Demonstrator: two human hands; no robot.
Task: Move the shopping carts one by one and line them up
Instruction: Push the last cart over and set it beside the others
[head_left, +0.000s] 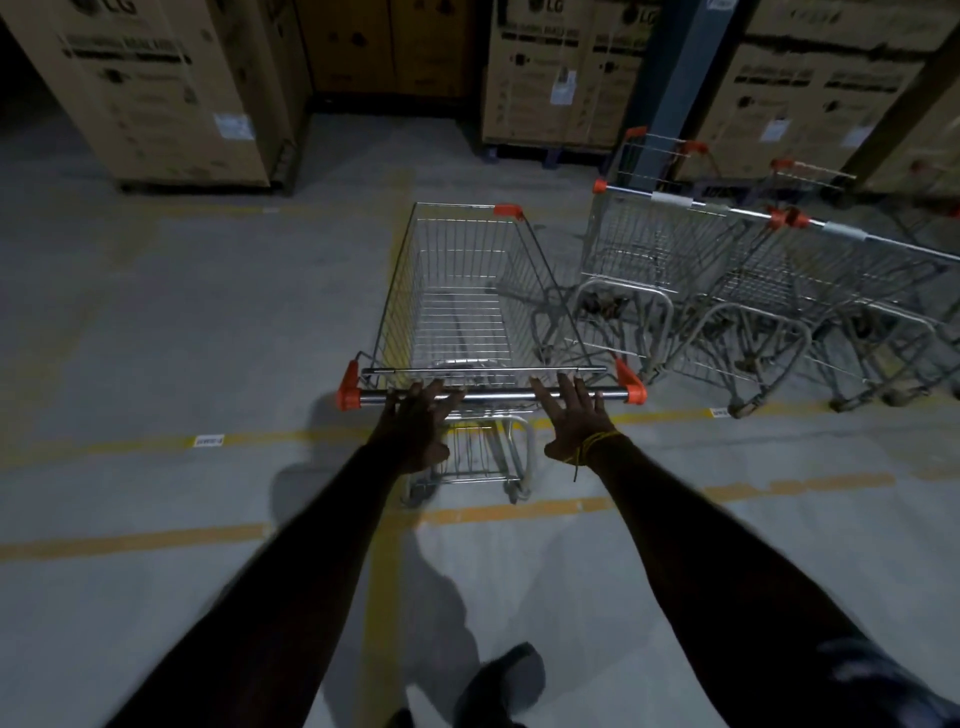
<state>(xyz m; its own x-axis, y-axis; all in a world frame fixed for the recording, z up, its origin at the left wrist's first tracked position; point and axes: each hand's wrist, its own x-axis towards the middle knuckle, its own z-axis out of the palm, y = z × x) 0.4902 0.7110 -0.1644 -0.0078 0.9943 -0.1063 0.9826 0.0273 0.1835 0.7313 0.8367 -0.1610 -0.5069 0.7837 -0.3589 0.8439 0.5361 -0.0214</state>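
An empty wire shopping cart (457, 291) with orange corner caps stands in front of me on the grey floor. Its metal handle bar (498, 397) runs across the middle of the view. My left hand (418, 423) lies over the bar's left part with straight, spread fingers. My right hand (574, 415), a yellow thread around its wrist, has its straight fingers on the bar's right part. To the right, two more carts (727, 260) stand side by side, handles toward me, close to my cart's right side.
Tall cardboard appliance boxes (156, 93) line the back wall on pallets. A grey pillar (675, 88) rises behind the parked carts, with further carts (810, 171) beyond. Yellow lines (130, 540) cross the floor. My shoe (504, 680) shows at the bottom.
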